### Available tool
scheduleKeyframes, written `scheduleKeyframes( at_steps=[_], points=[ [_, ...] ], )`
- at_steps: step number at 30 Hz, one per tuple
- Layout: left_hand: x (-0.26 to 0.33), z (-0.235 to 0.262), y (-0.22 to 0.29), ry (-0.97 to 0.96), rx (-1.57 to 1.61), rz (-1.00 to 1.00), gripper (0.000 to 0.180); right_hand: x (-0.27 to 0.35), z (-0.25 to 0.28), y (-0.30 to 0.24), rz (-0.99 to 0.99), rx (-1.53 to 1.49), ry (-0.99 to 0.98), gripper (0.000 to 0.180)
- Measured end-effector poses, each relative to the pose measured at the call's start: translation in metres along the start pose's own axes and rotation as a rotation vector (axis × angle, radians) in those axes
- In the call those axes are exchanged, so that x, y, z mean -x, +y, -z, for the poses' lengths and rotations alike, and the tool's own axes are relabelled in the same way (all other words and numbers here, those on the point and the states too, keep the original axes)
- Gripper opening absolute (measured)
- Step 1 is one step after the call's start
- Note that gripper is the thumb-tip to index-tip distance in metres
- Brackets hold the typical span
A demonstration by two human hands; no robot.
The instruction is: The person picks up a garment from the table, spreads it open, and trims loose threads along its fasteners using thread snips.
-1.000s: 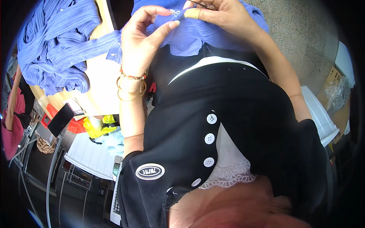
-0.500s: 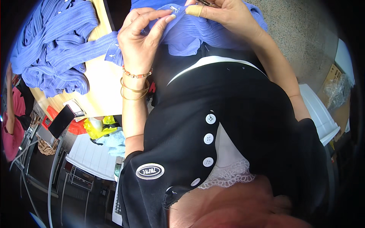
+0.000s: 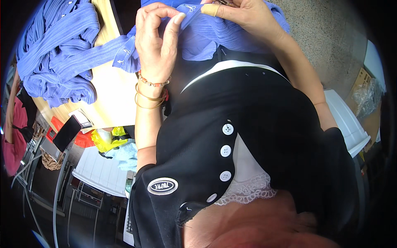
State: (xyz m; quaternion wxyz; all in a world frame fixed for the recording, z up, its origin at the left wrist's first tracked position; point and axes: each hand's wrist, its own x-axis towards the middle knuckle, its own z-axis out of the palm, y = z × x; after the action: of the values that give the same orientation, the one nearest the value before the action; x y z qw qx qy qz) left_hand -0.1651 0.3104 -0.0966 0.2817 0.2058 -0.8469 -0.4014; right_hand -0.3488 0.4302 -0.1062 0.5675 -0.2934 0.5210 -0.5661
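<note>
A periwinkle-blue ribbed knit garment (image 3: pixel 211 37) lies over my lap, and one long strip of it reaches left onto the table. Small white looped pieces (image 3: pixel 190 8) sit along its smooth band. My left hand (image 3: pixel 157 39) is held over the band, thumb and forefinger tips together; whatever they pinch is too small to make out. With my right hand (image 3: pixel 248 18) I grip the band's edge under a thumb wrapped in a tan covering (image 3: pixel 210 10). A dark metal tool (image 3: pixel 225 3) shows partly in that hand, its kind hidden by the fingers and the frame's edge.
On the wooden table (image 3: pixel 109 89) at left lies a heap of blue ribbed knit (image 3: pixel 62 49). A phone (image 3: pixel 67 133), a yellow bag (image 3: pixel 108 138) and white bins (image 3: pixel 101 169) are nearer. Another person in pink (image 3: pixel 15 132) is at far left; clear plastic wrap (image 3: pixel 368 99) lies at right.
My left hand has drawn slightly right and back from the band, its fingertips lifting off near the white looped piece. The right hand holds almost still.
</note>
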Motion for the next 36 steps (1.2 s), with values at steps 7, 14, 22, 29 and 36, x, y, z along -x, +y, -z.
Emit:
scheduleKeyframes(
  at_steps=[7, 14, 22, 29, 36],
  points=[
    [0.006, 0.000, -0.004, 0.047, 0.494, 0.271, 0.012, 0.002, -0.001, 0.002, 0.041, -0.036, -0.006, 0.011],
    [-0.003, 0.015, 0.010, -0.100, 0.667, 0.761, 0.026, 0.002, -0.002, 0.005, 0.101, -0.040, 0.007, 0.011],
    [-0.002, 0.012, 0.013, -0.133, 0.748, 0.698, 0.018, 0.001, -0.002, 0.003, 0.076, 0.031, 0.025, 0.010],
    [-0.001, 0.007, 0.015, -0.109, 0.726, 0.699, 0.018, 0.000, -0.002, 0.007, 0.091, 0.016, 0.022, 0.010],
    [-0.001, 0.003, 0.018, -0.046, 0.972, 0.744, 0.020, 0.016, -0.013, -0.016, 0.214, 0.271, 0.050, 0.026]
  ],
)
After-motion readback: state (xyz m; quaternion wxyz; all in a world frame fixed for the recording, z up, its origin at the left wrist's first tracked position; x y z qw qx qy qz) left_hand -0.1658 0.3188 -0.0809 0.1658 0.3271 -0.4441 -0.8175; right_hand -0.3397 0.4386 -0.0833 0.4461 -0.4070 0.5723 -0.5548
